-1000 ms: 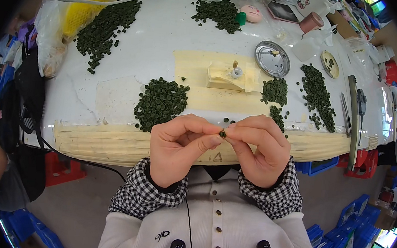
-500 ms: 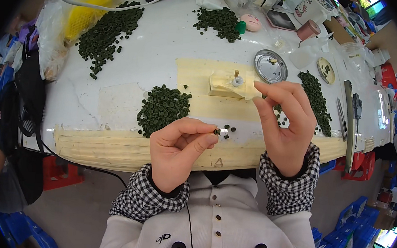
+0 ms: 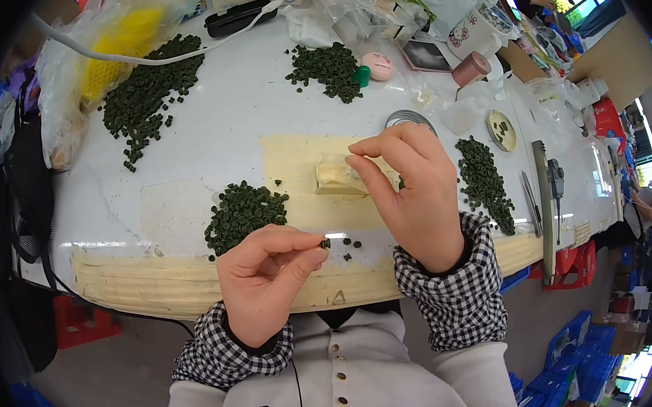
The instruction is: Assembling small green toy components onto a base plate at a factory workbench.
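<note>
My left hand is closed, pinching a small dark green round piece between thumb and forefinger above the table's front edge. My right hand hovers over a block wrapped in cream tape, its thumb and forefinger together. Anything between those fingertips is too small or hidden to make out, and the hand covers the block's right part. Just left of the block lies a heap of the same green pieces. A few loose pieces lie beside my left fingertips.
More green heaps lie at the far left, the back and the right. Tweezers and a long bar rest at the right. A white cable crosses the back left, near a yellow net in plastic.
My right hand has moved left over the taped block, covering the small stick and white holder seen on it. Its fingertips have come together. The left hand keeps its pinch; the whole view has shifted.
</note>
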The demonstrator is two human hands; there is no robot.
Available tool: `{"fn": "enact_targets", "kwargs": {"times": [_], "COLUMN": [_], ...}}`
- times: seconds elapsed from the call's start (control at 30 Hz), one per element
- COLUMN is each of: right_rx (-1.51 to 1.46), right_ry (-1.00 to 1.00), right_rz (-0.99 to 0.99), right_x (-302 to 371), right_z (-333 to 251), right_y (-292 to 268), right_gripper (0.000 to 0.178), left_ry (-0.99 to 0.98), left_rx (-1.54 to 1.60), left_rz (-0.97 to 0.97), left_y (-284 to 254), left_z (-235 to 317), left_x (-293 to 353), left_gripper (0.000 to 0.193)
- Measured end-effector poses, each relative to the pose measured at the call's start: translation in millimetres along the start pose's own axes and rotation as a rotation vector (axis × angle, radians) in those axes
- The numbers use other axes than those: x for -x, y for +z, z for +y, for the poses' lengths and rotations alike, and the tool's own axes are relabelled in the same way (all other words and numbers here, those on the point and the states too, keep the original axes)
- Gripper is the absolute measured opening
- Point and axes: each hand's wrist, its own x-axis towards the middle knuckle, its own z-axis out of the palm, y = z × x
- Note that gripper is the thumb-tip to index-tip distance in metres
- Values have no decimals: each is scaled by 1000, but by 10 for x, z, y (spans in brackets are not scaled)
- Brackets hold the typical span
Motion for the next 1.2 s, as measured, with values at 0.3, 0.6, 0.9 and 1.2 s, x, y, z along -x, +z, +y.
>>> {"fn": "enact_targets", "kwargs": {"times": [0.3, 0.6, 0.9, 1.2], "right_rx": [-13, -29, -362, -662], "right_ry": [13, 22, -21, 91], "right_rz": [29, 60, 189, -103], "right_x": [8, 36, 21, 103], "right_z": [3, 6, -266, -270], "right_y": [-17, -33, -339, -231], "right_gripper": [9, 10, 12, 19], "left_ry": [-9, -12, 3, 17], "left_rx": [-28, -48, -59, -87], "left_rz": [-20, -1, 17, 7], "left_y": [-15, 11, -18, -22], "left_z": [-18, -7, -25, -29], "left_x": [-5, -10, -10, -14], "left_gripper": [17, 16, 16, 17]}}
